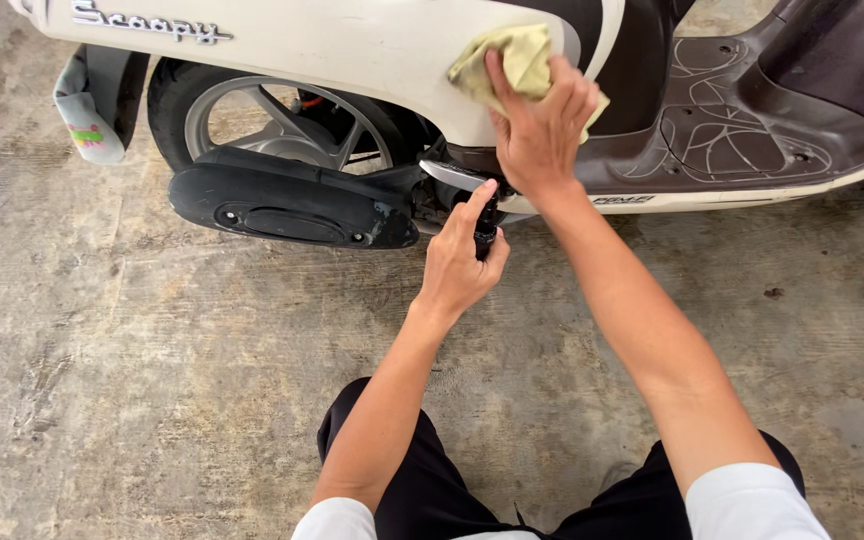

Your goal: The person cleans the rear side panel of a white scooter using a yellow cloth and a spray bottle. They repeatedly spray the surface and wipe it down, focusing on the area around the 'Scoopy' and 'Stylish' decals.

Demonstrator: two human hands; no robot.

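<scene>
The left hand (460, 262) is closed around a small dark bottle (486, 226) (contents hidden), forefinger on top; the right hand (542, 125) presses a yellow cloth (515, 58) flat against the scooter's cream side panel (352, 50).

Hands: yellow cloth (518, 58) (on scooter (352, 45)), small bottle (486, 226)

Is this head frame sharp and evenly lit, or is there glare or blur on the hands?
Head view: soft, even daylight, no hard shadows; mild sheen on the cream scooter panel; right hand with yellow cloth and left hand holding a small dark bottle are sharp.
</scene>
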